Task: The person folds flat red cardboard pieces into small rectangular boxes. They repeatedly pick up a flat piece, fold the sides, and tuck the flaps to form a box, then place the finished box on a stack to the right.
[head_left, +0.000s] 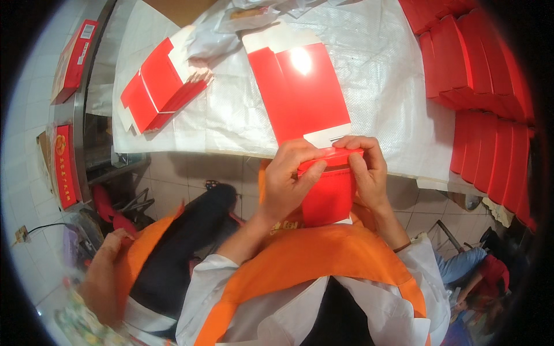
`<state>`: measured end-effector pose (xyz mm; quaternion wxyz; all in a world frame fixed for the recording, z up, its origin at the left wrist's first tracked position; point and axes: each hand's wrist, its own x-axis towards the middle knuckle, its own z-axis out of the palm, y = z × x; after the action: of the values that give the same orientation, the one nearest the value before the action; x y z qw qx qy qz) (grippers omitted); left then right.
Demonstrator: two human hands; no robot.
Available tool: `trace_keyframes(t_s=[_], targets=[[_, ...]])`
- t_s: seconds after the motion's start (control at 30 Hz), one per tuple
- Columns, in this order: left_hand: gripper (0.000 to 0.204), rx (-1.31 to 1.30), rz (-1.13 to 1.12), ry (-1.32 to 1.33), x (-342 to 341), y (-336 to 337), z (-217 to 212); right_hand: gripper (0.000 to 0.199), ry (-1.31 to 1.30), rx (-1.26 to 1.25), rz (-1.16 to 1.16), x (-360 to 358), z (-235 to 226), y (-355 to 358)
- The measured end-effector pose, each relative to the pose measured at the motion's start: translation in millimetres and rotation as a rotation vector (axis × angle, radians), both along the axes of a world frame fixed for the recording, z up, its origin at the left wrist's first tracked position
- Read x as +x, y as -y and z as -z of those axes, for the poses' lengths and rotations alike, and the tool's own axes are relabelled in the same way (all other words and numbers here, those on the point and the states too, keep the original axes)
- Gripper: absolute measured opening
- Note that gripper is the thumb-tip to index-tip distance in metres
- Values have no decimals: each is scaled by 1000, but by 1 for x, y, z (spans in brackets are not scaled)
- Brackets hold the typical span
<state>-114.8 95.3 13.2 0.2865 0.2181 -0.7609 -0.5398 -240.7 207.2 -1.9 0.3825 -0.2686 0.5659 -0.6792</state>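
Note:
Close to my orange apron, both of my hands hold a small red carton (329, 200) by its upper end. My left hand (291, 180) pinches the left side of its top flap, thumb in front. On the right, my right hand (367, 168) grips the other corner of that flap, fingers bent over the edge. A dark gap shows below the flap, so the top looks partly closed. Just beyond my hands lies a flat red and white carton blank (300, 86) on the table. The underside of the held carton is hidden.
A banded stack of folded red cartons (156, 92) lies on the table's white woven sheet (381, 86), beside crumpled plastic bags (216, 37). Many red boxes (479, 57) are piled at right. More red boxes (64, 167) stand far left. Other people sit at left (107, 271) and right (485, 271).

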Motion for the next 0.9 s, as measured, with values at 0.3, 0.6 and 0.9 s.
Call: trace_keyframes(t_s=[0.3,0.6,0.9], targets=[[16,108,19,-38,3,3,5,11,-7,35,28,-5,4,-1],[23,-280,161,-45,14,17,24,12,-210,57,-9,-7,23,-9],[39,-259,225,308,24,26,-24,7,-585,-74,-471,-14,-30,34]])
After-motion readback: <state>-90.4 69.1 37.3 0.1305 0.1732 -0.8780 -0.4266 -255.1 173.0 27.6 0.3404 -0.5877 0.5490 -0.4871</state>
